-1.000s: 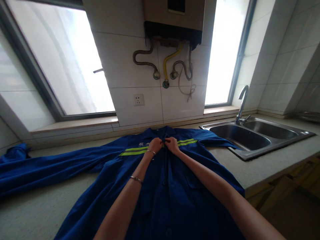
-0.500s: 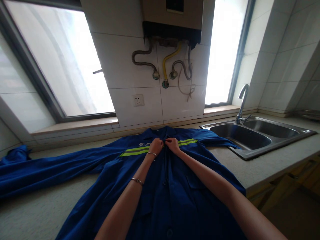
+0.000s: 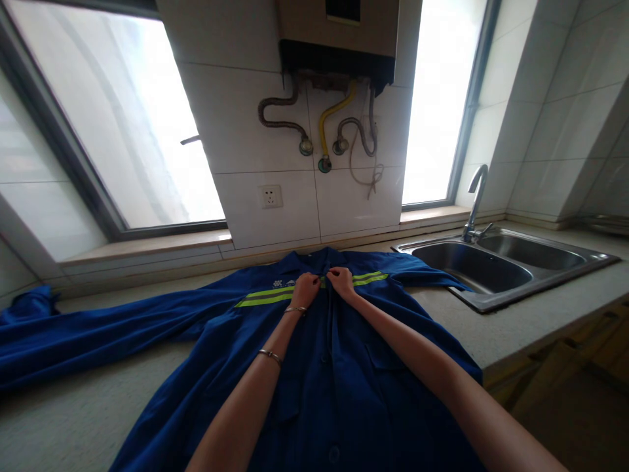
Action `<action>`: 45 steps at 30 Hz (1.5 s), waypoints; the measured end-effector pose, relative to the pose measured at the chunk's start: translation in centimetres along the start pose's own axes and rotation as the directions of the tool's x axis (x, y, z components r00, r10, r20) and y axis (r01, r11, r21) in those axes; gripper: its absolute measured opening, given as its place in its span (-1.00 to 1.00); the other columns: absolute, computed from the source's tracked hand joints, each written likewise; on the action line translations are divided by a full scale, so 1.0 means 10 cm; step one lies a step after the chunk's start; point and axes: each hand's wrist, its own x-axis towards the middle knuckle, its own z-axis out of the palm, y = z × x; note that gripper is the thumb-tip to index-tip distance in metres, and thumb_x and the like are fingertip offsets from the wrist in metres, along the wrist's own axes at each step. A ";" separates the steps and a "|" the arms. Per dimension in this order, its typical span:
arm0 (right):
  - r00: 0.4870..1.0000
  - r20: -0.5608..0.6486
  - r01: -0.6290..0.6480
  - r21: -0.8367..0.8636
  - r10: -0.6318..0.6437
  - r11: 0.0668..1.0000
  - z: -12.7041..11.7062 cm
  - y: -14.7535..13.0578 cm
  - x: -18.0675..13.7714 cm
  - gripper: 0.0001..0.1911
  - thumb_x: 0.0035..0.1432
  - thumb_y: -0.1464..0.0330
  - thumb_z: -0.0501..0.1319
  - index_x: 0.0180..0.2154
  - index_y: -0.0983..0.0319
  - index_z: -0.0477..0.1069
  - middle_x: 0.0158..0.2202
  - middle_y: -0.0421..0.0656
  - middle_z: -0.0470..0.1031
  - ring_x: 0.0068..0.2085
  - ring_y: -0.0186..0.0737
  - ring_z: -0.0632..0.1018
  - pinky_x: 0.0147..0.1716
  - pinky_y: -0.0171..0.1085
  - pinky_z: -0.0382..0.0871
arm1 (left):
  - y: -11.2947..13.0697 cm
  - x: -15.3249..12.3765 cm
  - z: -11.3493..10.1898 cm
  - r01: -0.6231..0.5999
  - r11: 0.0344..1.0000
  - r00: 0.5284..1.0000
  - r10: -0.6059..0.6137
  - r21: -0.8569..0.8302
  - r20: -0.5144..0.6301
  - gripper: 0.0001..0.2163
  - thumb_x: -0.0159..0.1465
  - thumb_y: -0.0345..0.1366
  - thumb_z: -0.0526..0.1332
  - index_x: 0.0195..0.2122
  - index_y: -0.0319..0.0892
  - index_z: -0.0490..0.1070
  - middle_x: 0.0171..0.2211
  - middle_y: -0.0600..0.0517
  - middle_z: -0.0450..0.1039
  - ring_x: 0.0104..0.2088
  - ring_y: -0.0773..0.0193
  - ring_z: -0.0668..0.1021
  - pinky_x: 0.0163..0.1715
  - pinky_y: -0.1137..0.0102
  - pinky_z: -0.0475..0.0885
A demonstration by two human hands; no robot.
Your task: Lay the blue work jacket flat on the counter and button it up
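Observation:
A blue work jacket (image 3: 314, 393) with yellow-green and grey stripes across the chest lies spread front up, collar toward the wall. My left hand (image 3: 307, 290), with bracelets on its wrist and forearm, is closed on the front edge of the jacket at stripe height. Just to its right, my right hand (image 3: 340, 280) pinches the other side of the front opening near the collar. A small gap separates the two hands. What lies between the fingertips is too small to make out. Below the hands, buttons show along the front.
The jacket rests on a pale countertop (image 3: 73, 419). One sleeve stretches left; the other reaches the rim of a double steel sink (image 3: 484, 301) with a tap (image 3: 476, 200). A water heater (image 3: 338, 39) with pipes hangs on the tiled wall, above a socket (image 3: 270, 196).
My right hand has shifted slightly up and away from my left, so a small gap has opened between them. The jacket lies as before.

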 end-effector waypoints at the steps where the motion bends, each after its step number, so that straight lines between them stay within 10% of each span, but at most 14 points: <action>1: 1.000 -0.007 0.009 -0.016 -0.009 1.000 -0.01 0.00 0.00 -0.74 0.00 0.41 0.20 -0.25 0.36 0.55 -0.31 -0.05 0.56 -0.29 -0.25 0.54 -0.26 -0.41 0.35 | 0.00 0.01 -0.02 -0.005 1.000 1.000 0.005 -0.004 -0.004 -0.76 0.23 -0.36 0.05 -0.39 -0.25 0.51 -0.39 -0.06 0.45 -0.30 0.26 0.46 -0.24 0.44 0.26; 14: 0.984 -0.009 0.178 -0.001 -0.178 0.984 0.07 0.10 0.05 -0.76 0.06 0.42 0.15 -0.25 0.31 0.54 -0.28 -0.08 0.55 -0.29 -0.27 0.51 -0.24 -0.36 0.33 | 0.05 0.09 -0.11 -0.089 0.996 0.996 0.088 0.024 0.034 -0.77 0.21 -0.42 0.05 -0.39 -0.31 0.51 -0.37 -0.15 0.42 -0.25 0.17 0.46 -0.21 0.39 0.30; 37: 0.983 0.099 0.137 0.174 -0.156 0.975 0.11 0.17 0.03 -0.76 0.01 0.37 0.17 -0.30 0.31 0.57 -0.32 -0.13 0.56 -0.31 -0.26 0.53 -0.29 -0.39 0.33 | 0.02 0.00 0.02 -0.026 0.998 0.998 0.023 -0.050 -0.061 -0.77 0.24 -0.41 0.04 -0.40 -0.26 0.48 -0.39 -0.08 0.44 -0.30 0.23 0.45 -0.24 0.41 0.26; 45: 0.985 0.170 -0.041 0.229 0.002 0.972 0.19 0.28 0.11 -0.58 0.06 0.20 0.07 -0.47 0.39 0.54 -0.63 -0.21 0.41 -0.58 -0.39 0.36 -0.60 -0.45 0.16 | 0.04 -0.03 0.02 -0.016 0.996 0.998 0.009 -0.092 -0.068 -0.77 0.24 -0.42 0.03 -0.40 -0.26 0.48 -0.38 -0.08 0.44 -0.29 0.23 0.45 -0.22 0.41 0.26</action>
